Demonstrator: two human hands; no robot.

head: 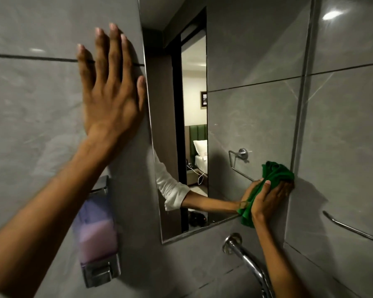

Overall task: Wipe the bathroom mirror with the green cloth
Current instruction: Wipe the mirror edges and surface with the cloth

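Observation:
The bathroom mirror [246, 117] is set into the grey tiled wall and fills the middle of the view. My right hand [269, 198] presses a bunched green cloth [275, 173] against the mirror's lower right corner, near its right edge. My left hand [110, 89] lies flat with fingers spread on the grey wall tile, its thumb touching the mirror's left edge. The mirror reflects my arm in a white sleeve, an open doorway and a bed beyond it.
A purple soap dispenser [97, 233] hangs on the wall below my left forearm. A chrome tap spout [246, 259] curves out under the mirror. A chrome rail [353, 229] is fixed to the right wall. A towel ring shows in the reflection.

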